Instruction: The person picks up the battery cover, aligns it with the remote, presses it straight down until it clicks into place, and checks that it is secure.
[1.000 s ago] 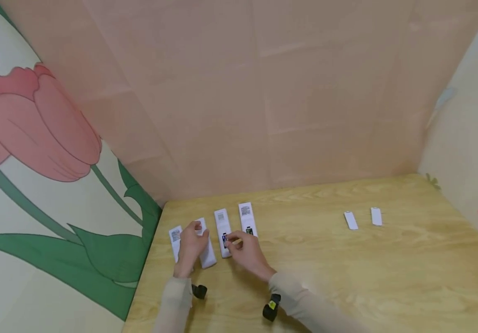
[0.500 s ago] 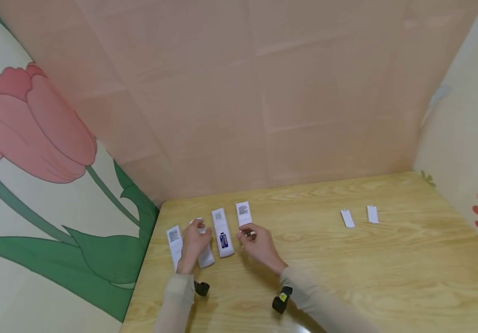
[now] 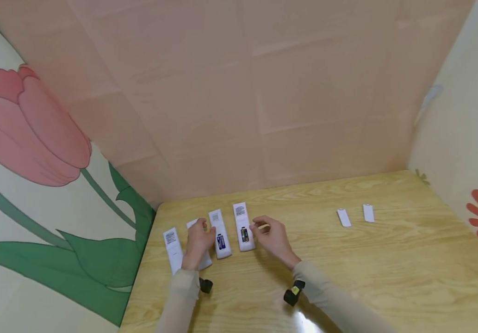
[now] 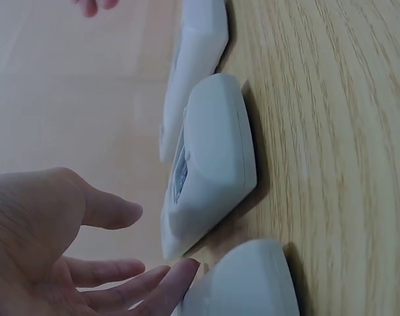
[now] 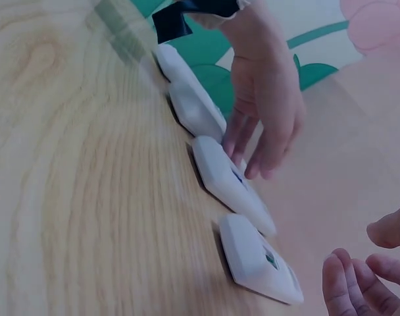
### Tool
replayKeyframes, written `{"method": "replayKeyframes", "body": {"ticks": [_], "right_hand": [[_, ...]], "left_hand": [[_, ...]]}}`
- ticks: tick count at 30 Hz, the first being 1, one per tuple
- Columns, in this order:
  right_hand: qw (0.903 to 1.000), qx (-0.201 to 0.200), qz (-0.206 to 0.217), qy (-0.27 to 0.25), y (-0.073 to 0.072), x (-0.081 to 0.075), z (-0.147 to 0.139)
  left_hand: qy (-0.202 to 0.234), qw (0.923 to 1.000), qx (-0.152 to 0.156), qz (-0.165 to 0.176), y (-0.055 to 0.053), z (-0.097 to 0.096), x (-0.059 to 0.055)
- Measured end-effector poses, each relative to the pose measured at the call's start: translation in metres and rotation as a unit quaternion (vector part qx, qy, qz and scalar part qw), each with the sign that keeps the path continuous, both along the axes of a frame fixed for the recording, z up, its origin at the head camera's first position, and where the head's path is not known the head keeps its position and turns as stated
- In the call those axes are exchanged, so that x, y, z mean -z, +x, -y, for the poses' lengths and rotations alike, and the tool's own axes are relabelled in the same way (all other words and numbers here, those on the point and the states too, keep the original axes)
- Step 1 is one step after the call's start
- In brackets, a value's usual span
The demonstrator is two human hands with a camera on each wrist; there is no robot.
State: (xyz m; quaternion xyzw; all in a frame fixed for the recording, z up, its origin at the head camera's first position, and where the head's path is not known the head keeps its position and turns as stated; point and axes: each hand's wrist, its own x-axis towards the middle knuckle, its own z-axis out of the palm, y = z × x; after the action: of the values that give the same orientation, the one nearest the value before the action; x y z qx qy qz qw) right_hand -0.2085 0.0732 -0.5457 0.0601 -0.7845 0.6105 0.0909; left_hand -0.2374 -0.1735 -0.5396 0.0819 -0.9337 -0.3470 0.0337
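Several white remote controls lie in a row, back side up. The rightmost remote has an uncovered battery bay with a dark battery in it. Left of it, another remote shows a blue battery. My left hand hovers at the second remote from the left, partly hiding it; its fingers are loosely bent around nothing, and one fingertip is at that remote's edge. Beside the rightmost remote, my right hand has loosely bent fingers and holds nothing. The leftmost remote lies past the left hand.
Two white battery covers lie apart from the remotes, on the right of the wooden table. A pinkish sheet hangs behind the table. Flower-patterned walls stand at both sides.
My right hand has moved right, from the blue-battery remote across the rightmost one to a spot just beside it. The left hand stays near the second remote. The head view has shifted slightly.
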Motion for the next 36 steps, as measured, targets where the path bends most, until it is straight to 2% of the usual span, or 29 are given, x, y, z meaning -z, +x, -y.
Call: {"method": "replayKeyframes", "body": {"ticks": [3,9,12,16,19,27,31,36], "right_hand": [[1.0,-0.001,0.005,-0.001,-0.001,-0.002,-0.004],[0.9997,0.0,0.019,0.014,0.001,-0.005,-0.011],[0.9995,0.007,0.01,0.03,0.0,-0.005,-0.017],[0.9982,0.014,-0.024,0.052,-0.004,-0.004,-0.027],[0.9966,0.012,-0.041,0.07,-0.007,-0.006,-0.034],[0.9956,0.011,-0.03,0.088,-0.011,-0.011,-0.05],[0.9944,0.022,-0.037,0.096,-0.013,-0.01,-0.061],[0.9928,0.036,-0.043,0.106,-0.017,-0.006,-0.077]], "left_hand": [[-0.008,0.9999,0.003,0.01,0.001,-0.003,0.0],[-0.055,0.9982,0.003,0.022,0.002,-0.004,0.001],[-0.057,0.9978,0.009,0.033,-0.001,-0.004,0.001],[-0.046,0.9976,0.02,0.047,-0.004,-0.008,-0.002],[-0.04,0.9976,0.014,0.054,-0.005,-0.01,-0.005],[-0.01,0.9959,-0.011,0.089,-0.011,-0.013,-0.009],[-0.011,0.9945,-0.014,0.103,-0.015,-0.016,-0.011],[-0.011,0.9945,-0.012,0.104,-0.016,-0.019,-0.013]]}}
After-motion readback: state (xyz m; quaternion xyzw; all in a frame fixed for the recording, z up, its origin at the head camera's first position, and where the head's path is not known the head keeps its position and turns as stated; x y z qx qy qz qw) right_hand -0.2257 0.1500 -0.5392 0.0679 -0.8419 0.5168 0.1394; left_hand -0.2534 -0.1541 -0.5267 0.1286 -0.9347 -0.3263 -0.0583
